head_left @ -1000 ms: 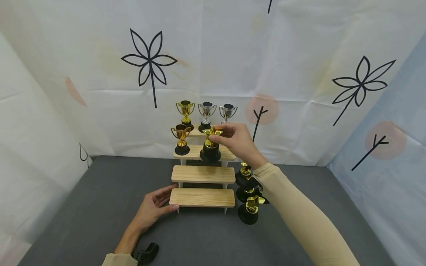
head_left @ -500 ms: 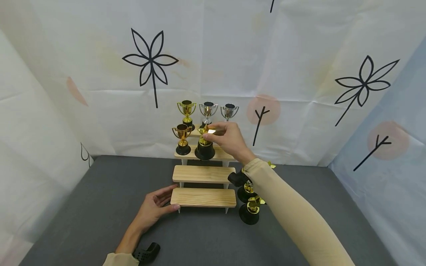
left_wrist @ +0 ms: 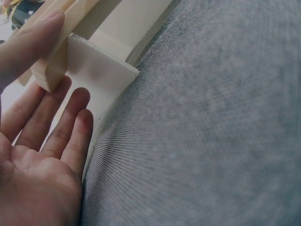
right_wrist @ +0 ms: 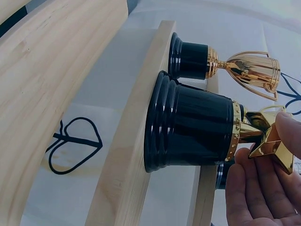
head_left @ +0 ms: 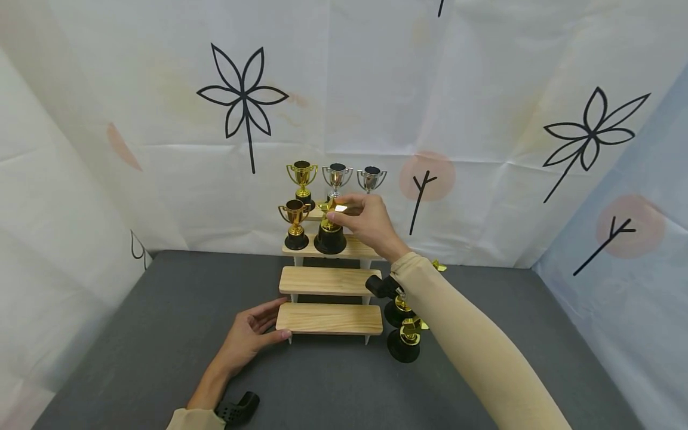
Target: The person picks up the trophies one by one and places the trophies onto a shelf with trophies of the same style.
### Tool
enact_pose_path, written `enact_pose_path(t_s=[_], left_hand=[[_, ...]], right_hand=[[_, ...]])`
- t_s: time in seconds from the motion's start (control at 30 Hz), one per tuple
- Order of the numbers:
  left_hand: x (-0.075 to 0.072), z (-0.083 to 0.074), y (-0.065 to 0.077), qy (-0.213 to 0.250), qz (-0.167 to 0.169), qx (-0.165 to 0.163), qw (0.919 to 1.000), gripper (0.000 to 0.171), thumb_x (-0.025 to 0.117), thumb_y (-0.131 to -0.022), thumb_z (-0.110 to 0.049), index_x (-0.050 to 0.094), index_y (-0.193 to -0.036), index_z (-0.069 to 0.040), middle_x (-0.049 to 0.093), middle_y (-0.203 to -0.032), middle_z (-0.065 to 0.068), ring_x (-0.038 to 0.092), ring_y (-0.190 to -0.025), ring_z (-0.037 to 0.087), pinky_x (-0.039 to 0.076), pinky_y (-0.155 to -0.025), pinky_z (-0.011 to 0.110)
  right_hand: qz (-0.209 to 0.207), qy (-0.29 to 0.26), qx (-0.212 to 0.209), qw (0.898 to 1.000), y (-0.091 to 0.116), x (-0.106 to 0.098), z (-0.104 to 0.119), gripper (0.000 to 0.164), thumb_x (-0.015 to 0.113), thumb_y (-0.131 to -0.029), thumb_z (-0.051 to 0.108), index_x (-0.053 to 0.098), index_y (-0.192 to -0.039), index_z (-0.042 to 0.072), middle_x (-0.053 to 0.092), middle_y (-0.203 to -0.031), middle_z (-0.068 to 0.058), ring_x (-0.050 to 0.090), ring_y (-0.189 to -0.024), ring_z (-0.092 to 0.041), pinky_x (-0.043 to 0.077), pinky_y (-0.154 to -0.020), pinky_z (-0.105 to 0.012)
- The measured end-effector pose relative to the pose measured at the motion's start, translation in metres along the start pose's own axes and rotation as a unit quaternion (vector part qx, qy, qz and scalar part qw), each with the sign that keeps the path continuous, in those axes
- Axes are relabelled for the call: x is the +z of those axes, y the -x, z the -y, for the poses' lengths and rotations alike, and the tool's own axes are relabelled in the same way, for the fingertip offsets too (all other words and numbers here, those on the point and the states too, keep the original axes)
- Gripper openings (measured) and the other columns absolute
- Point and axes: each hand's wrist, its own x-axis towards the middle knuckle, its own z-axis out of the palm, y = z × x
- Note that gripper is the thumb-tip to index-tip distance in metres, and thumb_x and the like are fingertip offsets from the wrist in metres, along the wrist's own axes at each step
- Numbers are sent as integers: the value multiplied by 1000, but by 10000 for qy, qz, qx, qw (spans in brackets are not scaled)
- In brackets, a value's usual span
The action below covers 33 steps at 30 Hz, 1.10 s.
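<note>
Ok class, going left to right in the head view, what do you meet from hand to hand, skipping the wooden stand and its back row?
Left hand, copper-gold cup, held star trophy, right hand.

The stand [head_left: 329, 318] was pale, grained wood. Its top shelf held a gold cup [head_left: 302, 173] and two silver cups [head_left: 337, 174], the next a copper-gold cup [head_left: 295, 213] beside a black-and-gold star trophy [right_wrist: 195, 126]. Right of the stand, other trophies [head_left: 404, 345] were black and gold. Behind it, black-lined flowers [head_left: 243, 94] and pink circles [head_left: 441, 170] patterned a whitish cloth [head_left: 371, 89]; beneath it, the table [head_left: 161, 316] was dark grey.
</note>
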Motion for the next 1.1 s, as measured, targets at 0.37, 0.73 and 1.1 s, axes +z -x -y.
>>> enact_pose_path(t_s=[0.37,0.73,1.1], left_hand=[[1,0,0,85,12,-74,9999,75,88,-79,-7,53,-144,2,52,-147,18,49,-137,35,44,-111,28],[2,-2,1,89,3,-89,9999,75,88,-79,-5,52,-144,3,53,-147,19,49,-137,35,44,-111,28],[1,-2,1,125,-13,-149,9998,75,88,-79,-5,52,-144,3,53,-147,19,50,-136,35,45,-110,29]], right_hand=[[32,-53,10,10000,0,-1,-1,41,80,-90,13,68,-127,-1,72,-116,-17,70,-104,-27,60,-90,-43],[-32,-201,-36,9998,10,-12,0,37,80,-90,14,70,-124,3,73,-115,-12,69,-105,-24,56,-94,-40],[-2,-569,-191,9982,34,-36,-5,38,76,-92,5,66,-126,-7,67,-123,-23,67,-111,-29,56,-97,-35]])
